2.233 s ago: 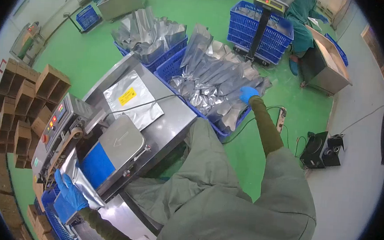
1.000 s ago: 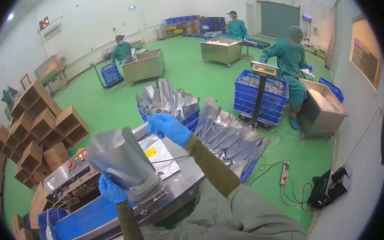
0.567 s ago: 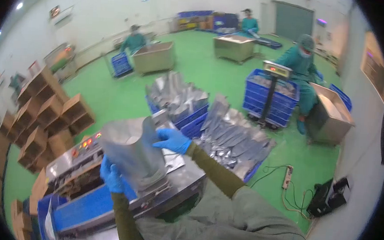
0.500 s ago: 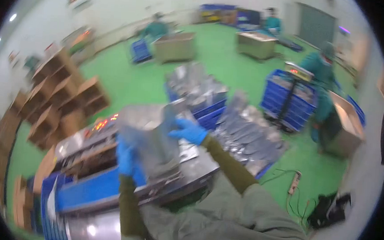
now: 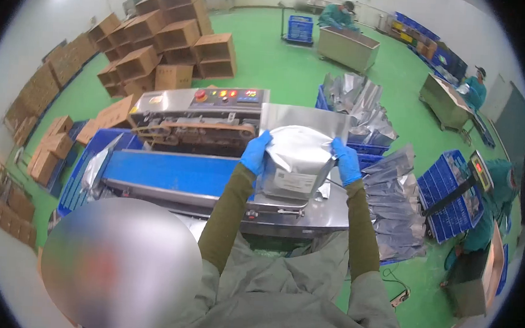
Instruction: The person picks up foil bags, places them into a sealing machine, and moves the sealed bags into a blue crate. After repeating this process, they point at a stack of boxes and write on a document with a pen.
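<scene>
A filled silver foil bag [image 5: 299, 151] with a white label low on its front stands on the metal end of a band sealing machine [image 5: 218, 101]. My left hand [image 5: 255, 153], in a blue glove, grips the bag's left side. On the opposite side my right hand [image 5: 347, 162], gloved the same way, holds the edge. The bag's upper part is flat and wide, rising above both hands. Left of the bag runs the machine's blue conveyor belt [image 5: 169, 171], and red digits glow on its control panel.
Foil bags [image 5: 395, 211] lie in rows at the right, with more in a blue crate [image 5: 362, 107] behind. Cardboard boxes [image 5: 177, 35] are stacked at the back left. A person [image 5: 495, 190] stands by a scale [image 5: 480, 170]. A blurred oval covers the lower left.
The view has swung left and steadied. My right hand, earlier with fingers spread at the bag's side, now grips its edge. The bag's label now faces me.
</scene>
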Available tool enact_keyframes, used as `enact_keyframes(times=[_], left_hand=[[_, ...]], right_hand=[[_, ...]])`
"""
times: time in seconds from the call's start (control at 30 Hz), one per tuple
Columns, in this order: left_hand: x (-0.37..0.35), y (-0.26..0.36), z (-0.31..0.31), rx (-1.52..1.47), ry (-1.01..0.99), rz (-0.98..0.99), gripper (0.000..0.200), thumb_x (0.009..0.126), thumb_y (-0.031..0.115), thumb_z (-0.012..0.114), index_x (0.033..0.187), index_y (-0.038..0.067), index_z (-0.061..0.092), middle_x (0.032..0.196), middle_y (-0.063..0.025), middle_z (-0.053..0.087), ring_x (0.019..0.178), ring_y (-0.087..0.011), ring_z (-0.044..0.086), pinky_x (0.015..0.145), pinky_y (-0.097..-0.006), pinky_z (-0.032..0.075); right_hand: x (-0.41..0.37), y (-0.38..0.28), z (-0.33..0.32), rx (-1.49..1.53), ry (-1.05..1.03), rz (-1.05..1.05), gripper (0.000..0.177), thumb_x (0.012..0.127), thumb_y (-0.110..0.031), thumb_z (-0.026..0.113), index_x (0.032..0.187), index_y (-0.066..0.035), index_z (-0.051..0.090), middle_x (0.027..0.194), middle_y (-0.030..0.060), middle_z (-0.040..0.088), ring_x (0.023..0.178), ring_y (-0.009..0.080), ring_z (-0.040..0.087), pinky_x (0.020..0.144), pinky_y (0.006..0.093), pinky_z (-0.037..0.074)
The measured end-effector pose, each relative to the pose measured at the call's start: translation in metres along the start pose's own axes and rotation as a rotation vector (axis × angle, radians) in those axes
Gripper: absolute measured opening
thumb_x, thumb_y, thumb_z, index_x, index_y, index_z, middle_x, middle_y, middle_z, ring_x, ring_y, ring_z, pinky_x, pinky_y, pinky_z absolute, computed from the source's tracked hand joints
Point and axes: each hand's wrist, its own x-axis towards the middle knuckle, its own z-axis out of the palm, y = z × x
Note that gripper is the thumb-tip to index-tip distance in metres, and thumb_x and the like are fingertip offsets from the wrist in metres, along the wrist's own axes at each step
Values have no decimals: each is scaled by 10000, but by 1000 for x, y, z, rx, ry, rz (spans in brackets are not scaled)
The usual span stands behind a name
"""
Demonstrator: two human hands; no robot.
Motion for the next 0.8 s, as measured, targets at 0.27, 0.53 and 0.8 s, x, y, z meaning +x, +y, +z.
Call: enact_keyframes(times=[0.27,0.53,0.8], left_hand=[[29,-46,-62,17,116,-173,287,887,227,467,1023,-8,560,912,-126,628,803,-221,613,723,-348,513],[7,-23,-83,222,425,-144,295,814,305,510,832,26,606,668,-89,553,549,-216,526,497,-364,442],[35,-8,-203,987,400,35,452,887,431,441,986,16,590,785,-118,588,701,-222,569,666,-337,473]], right_hand=[[4,19,12,23,13,152,395,869,-388,520,742,-28,622,654,2,547,574,79,481,496,239,381],[5,50,53,35,-89,303,375,864,-365,528,831,-6,633,675,15,545,546,100,469,486,260,387],[14,64,105,38,-248,218,442,908,-420,440,980,-23,618,577,-17,472,465,71,412,419,211,324]])
